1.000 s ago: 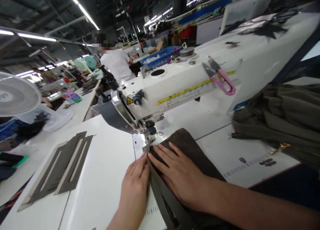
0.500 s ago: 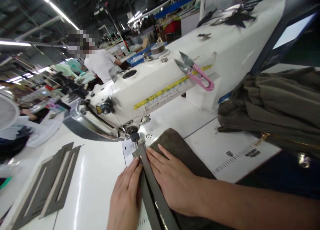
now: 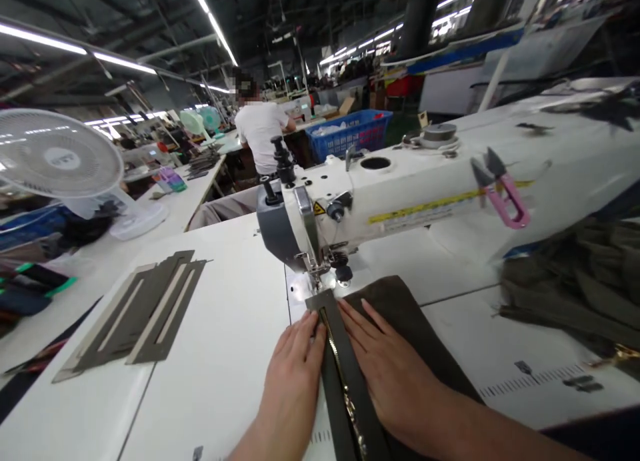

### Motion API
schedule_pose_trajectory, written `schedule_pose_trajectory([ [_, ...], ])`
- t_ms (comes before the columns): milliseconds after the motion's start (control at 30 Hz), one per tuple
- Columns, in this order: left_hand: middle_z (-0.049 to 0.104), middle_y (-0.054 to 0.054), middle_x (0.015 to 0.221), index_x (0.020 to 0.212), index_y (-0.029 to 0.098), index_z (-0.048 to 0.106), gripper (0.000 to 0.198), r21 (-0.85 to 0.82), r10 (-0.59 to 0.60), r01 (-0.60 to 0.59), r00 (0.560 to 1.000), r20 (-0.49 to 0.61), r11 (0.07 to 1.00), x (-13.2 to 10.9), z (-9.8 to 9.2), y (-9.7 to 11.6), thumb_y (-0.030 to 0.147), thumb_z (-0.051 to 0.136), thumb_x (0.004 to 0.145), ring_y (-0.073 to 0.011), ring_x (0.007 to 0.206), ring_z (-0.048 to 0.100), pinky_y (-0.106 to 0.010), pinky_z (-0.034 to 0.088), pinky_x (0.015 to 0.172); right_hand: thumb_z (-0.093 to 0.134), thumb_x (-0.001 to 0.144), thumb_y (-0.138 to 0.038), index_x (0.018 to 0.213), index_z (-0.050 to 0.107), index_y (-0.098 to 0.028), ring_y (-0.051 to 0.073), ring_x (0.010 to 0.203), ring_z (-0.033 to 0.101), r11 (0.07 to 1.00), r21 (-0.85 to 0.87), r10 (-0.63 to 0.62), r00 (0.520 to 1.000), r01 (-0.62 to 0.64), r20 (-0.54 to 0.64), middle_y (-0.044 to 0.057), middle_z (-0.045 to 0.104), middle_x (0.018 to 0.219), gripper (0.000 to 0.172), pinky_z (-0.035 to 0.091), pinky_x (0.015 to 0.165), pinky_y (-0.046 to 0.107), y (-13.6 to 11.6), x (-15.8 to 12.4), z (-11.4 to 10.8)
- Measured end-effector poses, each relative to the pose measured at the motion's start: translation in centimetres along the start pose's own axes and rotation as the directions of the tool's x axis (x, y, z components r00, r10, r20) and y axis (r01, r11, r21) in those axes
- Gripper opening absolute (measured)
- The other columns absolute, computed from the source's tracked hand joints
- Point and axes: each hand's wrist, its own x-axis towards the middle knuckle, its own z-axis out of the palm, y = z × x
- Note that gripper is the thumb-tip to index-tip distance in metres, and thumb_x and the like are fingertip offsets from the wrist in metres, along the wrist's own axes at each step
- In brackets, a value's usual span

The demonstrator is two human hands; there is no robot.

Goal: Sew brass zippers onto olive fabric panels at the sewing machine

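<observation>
A gold-toothed zipper lies in the slot of a dark olive fabric strip, its front end just before the presser foot of a white sewing machine. My left hand rests flat along the strip's left edge, fingers stretched towards the needle area. On the other side my right hand is spread flat, its fingertips touching the strip's right edge. Beneath that hand lies a larger olive fabric panel. Both palms face down, holding nothing between the fingers.
Slotted olive pieces are stacked on the table at left. A white fan stands beyond them. Pink thread snips rest on the machine arm. Bunched olive fabric lies right. A person in a white shirt sits ahead, near a blue basket.
My view has turned left and levelled, so the machine appears further right and the fan is in full view. More of the zipper's teeth show between my hands, which stay flat on the fabric.
</observation>
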Motion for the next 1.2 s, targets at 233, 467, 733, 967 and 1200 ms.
schedule_pose_trajectory([
  [233, 0.055, -0.019, 0.115, 0.109, 0.007, 0.055, 0.027, -0.066, -0.024, 0.025, 1.000, 0.015, 0.998, 3.4, 1.2, -1.4, 0.007, 0.040, 0.087, -0.0254, 0.101, 0.056, -0.040, 0.052, 0.084, 0.042, 0.083, -0.017, 0.129, 0.044, -0.011, 0.023, 0.130, 0.027, 0.996, -0.086, 0.018, 1.000, -0.019, -0.012, 0.012, 0.040, 0.136, 0.046, 0.024, 0.107, 0.047, 2.4, 2.0, 0.8],
  [467, 0.054, -0.017, 0.115, 0.114, 0.010, 0.051, 0.029, -0.098, -0.012, 0.010, 1.000, -0.021, 0.995, 3.9, 2.0, -2.1, 0.010, 0.037, 0.089, -0.0252, 0.105, 0.053, -0.041, 0.051, 0.086, 0.043, 0.081, -0.016, 0.129, 0.045, -0.012, 0.025, 0.127, 0.034, 0.994, -0.106, -0.016, 0.999, 0.012, -0.032, 0.012, 0.046, 0.132, 0.048, 0.029, 0.104, 0.046, 3.0, 2.8, 0.7],
  [733, 0.054, -0.016, 0.111, 0.108, 0.009, 0.054, 0.030, -0.071, -0.045, 0.034, 0.987, -0.156, 0.997, 3.4, 3.2, -2.0, 0.012, 0.029, 0.091, -0.0265, 0.100, 0.053, -0.041, 0.052, 0.081, 0.043, 0.077, -0.013, 0.131, 0.041, -0.012, 0.022, 0.125, 0.037, 0.996, -0.090, -0.031, 0.996, 0.023, -0.083, 0.013, 0.046, 0.131, 0.055, 0.030, 0.103, 0.044, 2.8, 2.9, 0.4],
  [967, 0.053, -0.018, 0.114, 0.111, 0.009, 0.052, 0.030, -0.079, -0.032, 0.030, 0.999, -0.024, 0.996, 3.7, 1.6, -2.1, 0.009, 0.032, 0.090, -0.0252, 0.102, 0.053, -0.041, 0.050, 0.084, 0.041, 0.075, -0.010, 0.131, 0.041, -0.010, 0.022, 0.125, 0.036, 0.996, -0.091, -0.020, 0.997, 0.014, -0.069, 0.014, 0.046, 0.131, 0.056, 0.031, 0.103, 0.044, 2.9, 2.8, 0.4],
  [1200, 0.053, -0.017, 0.113, 0.111, 0.010, 0.051, 0.028, -0.113, -0.032, 0.029, 0.999, -0.022, 0.993, 3.8, 1.8, -2.1, 0.007, 0.037, 0.087, -0.0246, 0.101, 0.054, -0.041, 0.050, 0.084, 0.040, 0.077, -0.011, 0.133, 0.039, -0.010, 0.024, 0.127, 0.034, 0.999, -0.053, 0.009, 1.000, -0.008, 0.015, 0.013, 0.044, 0.133, 0.055, 0.028, 0.105, 0.045, 2.8, 2.9, -0.1],
])
